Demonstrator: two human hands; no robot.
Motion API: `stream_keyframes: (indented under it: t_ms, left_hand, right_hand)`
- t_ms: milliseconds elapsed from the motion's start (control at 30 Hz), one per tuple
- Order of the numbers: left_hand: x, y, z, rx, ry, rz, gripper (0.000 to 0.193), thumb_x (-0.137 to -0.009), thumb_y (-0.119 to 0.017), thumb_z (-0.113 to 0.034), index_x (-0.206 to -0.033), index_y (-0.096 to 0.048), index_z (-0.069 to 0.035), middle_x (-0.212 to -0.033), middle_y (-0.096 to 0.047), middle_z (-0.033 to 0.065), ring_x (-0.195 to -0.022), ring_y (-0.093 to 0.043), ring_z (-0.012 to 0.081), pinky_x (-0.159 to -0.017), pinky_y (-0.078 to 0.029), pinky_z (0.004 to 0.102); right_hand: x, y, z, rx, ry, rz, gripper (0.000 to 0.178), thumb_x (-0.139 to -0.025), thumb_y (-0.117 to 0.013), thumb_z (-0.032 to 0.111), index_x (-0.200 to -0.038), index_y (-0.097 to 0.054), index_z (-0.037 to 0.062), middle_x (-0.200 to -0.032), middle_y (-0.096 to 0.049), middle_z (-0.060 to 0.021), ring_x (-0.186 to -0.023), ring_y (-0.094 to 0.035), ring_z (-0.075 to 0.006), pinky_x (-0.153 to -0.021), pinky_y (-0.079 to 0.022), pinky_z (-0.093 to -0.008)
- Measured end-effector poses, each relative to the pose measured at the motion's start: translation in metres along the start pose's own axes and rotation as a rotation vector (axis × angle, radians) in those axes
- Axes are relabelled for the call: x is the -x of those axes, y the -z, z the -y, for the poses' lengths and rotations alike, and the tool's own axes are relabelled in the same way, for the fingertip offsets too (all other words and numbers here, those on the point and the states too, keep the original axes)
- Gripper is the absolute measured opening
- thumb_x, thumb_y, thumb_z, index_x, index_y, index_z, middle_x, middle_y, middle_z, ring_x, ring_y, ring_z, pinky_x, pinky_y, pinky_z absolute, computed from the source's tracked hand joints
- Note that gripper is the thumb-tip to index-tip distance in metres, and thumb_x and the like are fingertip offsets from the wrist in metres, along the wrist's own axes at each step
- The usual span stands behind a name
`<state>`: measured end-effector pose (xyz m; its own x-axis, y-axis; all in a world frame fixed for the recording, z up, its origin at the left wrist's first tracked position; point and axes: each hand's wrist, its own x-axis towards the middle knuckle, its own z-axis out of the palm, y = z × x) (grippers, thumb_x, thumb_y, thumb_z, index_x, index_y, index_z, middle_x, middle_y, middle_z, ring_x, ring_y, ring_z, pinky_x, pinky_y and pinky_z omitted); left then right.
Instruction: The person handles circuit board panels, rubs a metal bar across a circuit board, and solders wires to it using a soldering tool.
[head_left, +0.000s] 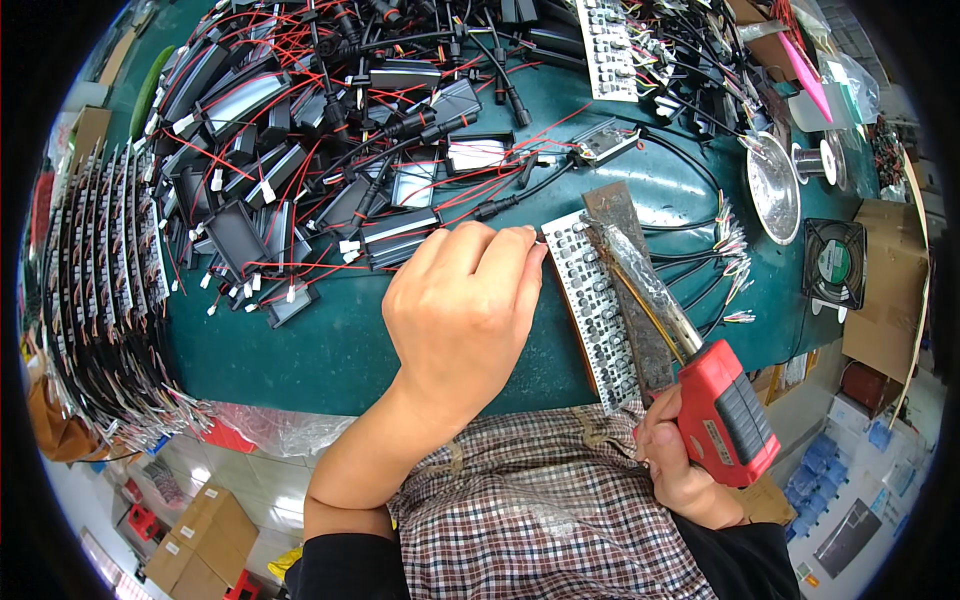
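On the bench (310, 350), circuit panel (597, 305): likely light, stiff, brittle; we'd hold its edges
Left hand (465, 300): curled; grip, we can't tell
Right hand (685, 470): gripping soldering gun (722, 415)

This was an electronics assembly workshop: a broad dark green bench (340, 372) carried a heap of grey, rectangular, wired housings (238, 234), packed rows of narrow, cabled circuit boards (100, 260) and a silvery wire spool (814, 162). A red-and-black pistol-shaped soldering gun (722, 410), a square black fan (834, 262) and stacked brown cardboard boxes (212, 525) also showed it.
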<state>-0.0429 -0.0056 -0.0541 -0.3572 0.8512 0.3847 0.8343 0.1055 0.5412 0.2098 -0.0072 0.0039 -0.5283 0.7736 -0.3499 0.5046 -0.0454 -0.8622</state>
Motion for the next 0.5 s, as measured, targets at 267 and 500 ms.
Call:
stream_keyframes:
  t_ms: [267, 500]
  left_hand:
    - [-0.0001, 0.0005, -0.0009, -0.006, -0.003, -0.004, 0.016, -0.071, -0.080, -0.008, -0.085, -0.071, -0.008, -0.076, -0.065, 0.0029, -0.067, -0.062, 0.0203, -0.058, -0.047, 0.0317]
    - [-0.0007, 0.0015, -0.0020, -0.023, -0.009, 0.008, 0.017, -0.071, -0.080, -0.008, -0.085, -0.072, -0.009, -0.075, -0.064, 0.0024, -0.067, -0.061, 0.0200, -0.058, -0.047, 0.0318]
  right_hand:
    - [0.0029, -0.0031, -0.0008, -0.021, -0.122, 0.011, 0.018, -0.084, -0.066, -0.001, -0.101, -0.062, -0.0006, -0.082, -0.062, -0.0086, -0.073, -0.061, -0.0202, -0.066, -0.049, -0.0327]
    - [-0.0018, -0.0064, -0.0058, -0.029, -0.021, 0.011, 0.023, -0.082, -0.068, -0.002, -0.104, -0.062, -0.0023, -0.083, -0.063, -0.0101, -0.072, -0.062, -0.0214, -0.066, -0.050, -0.0330]
